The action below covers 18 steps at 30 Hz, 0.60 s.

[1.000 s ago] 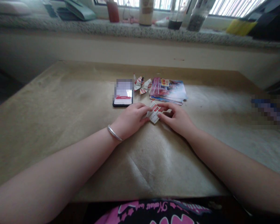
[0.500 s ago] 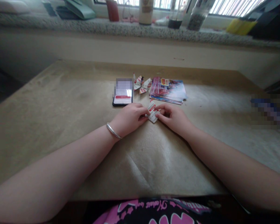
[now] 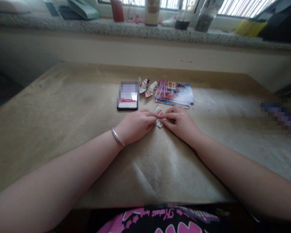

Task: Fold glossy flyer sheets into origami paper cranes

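A small folded piece of red-and-white printed paper (image 3: 158,114) lies on the table between my two hands. My left hand (image 3: 135,124), with a silver bangle at the wrist, pinches its left side with closed fingers. My right hand (image 3: 180,122) presses and pinches its right side, fingertips meeting those of the left over the paper. Most of the paper is hidden under the fingers. Just beyond them lie two finished folded paper shapes (image 3: 147,88) and a stack of colourful printed leaflets (image 3: 176,93).
A black phone (image 3: 127,97) with a lit screen lies left of the folded shapes. The table (image 3: 63,106) is covered with beige paper. Behind it runs a stone windowsill (image 3: 135,30) with jars, bottles and other items. A blurred blue object (image 3: 281,116) lies at the right.
My fingers have closed in over the folded paper, so less of it shows than a second ago. Both hands stay in the same spot.
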Available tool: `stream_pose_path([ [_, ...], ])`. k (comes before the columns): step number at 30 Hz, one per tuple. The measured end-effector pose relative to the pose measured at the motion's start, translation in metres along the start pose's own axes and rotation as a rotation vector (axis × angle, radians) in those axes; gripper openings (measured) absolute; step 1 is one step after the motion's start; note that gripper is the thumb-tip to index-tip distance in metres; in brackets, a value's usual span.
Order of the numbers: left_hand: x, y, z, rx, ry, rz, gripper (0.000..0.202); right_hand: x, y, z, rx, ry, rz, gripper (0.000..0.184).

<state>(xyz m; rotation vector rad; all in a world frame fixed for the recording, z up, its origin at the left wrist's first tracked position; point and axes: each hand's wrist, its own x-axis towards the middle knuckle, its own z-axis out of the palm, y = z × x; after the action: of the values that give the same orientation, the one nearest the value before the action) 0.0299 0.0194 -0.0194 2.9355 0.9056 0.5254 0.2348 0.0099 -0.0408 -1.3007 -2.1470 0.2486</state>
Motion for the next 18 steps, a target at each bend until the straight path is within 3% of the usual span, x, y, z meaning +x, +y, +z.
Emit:
stream_pose_path([
  [18, -0.0005, 0.0009, -0.0007, -0.006, -0.043, -0.070, 0.018, 0.0006, -0.0066, -0.0048, -0.106, -0.107, 0.115, 0.031],
])
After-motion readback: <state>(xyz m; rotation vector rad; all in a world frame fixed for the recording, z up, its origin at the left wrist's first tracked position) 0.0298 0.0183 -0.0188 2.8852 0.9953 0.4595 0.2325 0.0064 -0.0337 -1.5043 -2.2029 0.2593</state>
